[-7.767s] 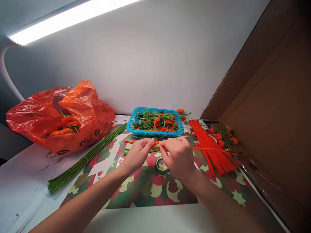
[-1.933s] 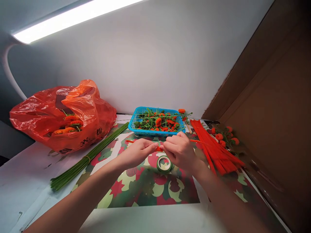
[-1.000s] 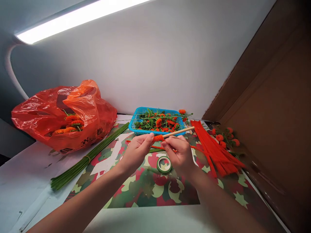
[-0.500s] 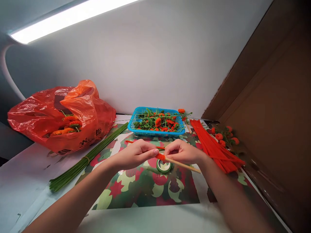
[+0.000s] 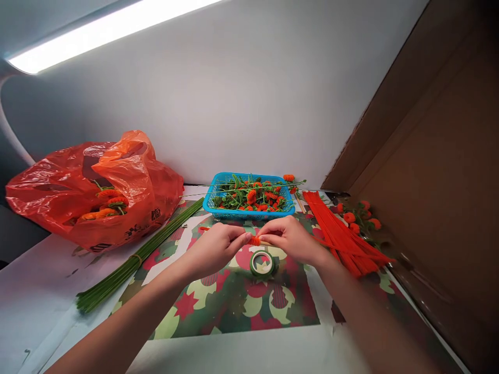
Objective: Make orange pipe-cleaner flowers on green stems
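Observation:
My left hand (image 5: 220,248) is closed, thumb and fingers pinching the left end of an orange pipe cleaner (image 5: 254,240) that is coiled tightly round a thin wooden stick (image 5: 267,243). A loose orange end pokes out behind the left fingers. At the coil's right end, my right hand (image 5: 290,240) pinches the stick, and its palm hides most of the shaft. Just below both hands, a roll of green tape (image 5: 262,264) lies flat on the patterned mat (image 5: 234,306).
A blue basket (image 5: 249,212) of orange flowers with green stems stands behind my hands. To the left are a red plastic bag (image 5: 156,182) and a bundle of green stems (image 5: 117,278). Orange pipe cleaners (image 5: 343,234) fan out at right, near more flowers (image 5: 354,217) and a cardboard wall (image 5: 429,156).
The stick, which stuck out to the lower right, is now mostly hidden by my right hand. Both hands have risen slightly, uncovering the tape roll. The view has shifted a little.

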`<state>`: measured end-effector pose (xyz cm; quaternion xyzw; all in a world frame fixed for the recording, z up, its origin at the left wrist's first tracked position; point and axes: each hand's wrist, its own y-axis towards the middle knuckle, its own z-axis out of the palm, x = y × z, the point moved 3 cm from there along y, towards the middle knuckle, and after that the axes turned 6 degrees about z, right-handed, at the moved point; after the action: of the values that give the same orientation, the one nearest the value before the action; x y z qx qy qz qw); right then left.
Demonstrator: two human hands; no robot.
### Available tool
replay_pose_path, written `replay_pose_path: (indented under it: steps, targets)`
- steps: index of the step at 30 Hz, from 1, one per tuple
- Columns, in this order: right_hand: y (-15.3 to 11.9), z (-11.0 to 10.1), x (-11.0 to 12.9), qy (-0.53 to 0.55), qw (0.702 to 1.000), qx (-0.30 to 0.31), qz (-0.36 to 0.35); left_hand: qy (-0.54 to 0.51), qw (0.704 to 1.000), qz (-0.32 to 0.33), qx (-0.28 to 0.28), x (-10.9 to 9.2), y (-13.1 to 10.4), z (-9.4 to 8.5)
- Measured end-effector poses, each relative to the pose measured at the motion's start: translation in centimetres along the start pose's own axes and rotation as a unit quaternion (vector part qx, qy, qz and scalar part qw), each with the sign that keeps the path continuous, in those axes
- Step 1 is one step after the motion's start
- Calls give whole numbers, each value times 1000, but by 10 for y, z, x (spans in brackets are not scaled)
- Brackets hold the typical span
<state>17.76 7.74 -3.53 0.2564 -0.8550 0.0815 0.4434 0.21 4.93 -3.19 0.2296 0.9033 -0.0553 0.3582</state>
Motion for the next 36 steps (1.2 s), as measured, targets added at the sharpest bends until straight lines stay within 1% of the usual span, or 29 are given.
replay_pose_path:
  steps: [4, 8, 10, 15, 18, 20, 22, 26, 29, 32, 34, 36]
  targets:
    - [0, 3, 2, 13, 999, -52, -8, -4, 1000, -21, -12, 0, 1, -4]
    - [0, 5, 3, 5, 997, -82, -2, -11, 1000, -23, -12, 2, 1, -5]
    - [0, 5, 2, 4, 996, -85, 0, -11, 1000, -22, -14, 2, 2, -5]
    - [1, 1, 6, 12, 997, -72, -8, -6, 999, -30, -12, 0, 1, -5]
    - [-3, -2, 14, -61, 993, -99, -29, 10, 999, -36, -19, -1, 1, -4]
    - [-7, -1, 20, -134, 980, -136, -52, 38, 998, -44, -40, -1, 0, -4]
    - [-10, 3, 23, -185, 965, -172, -75, 64, 994, -48, -72, -1, 0, -3]
    - [-13, 11, 26, -206, 941, -236, -127, 94, 983, -31, -154, -2, -1, -2]
    - [-16, 14, 28, -178, 927, -291, -154, 83, 972, -9, -220, -4, -2, -2]
    - [-21, 16, 31, -129, 918, -348, -143, 33, 965, 8, -260, -7, -3, -1]
    - [-23, 16, 33, -86, 920, -362, -123, -13, 960, 5, -280, -9, -5, -1]
    - [-23, 16, 34, -23, 933, -348, -93, -72, 955, -2, -289, -10, -6, 1]
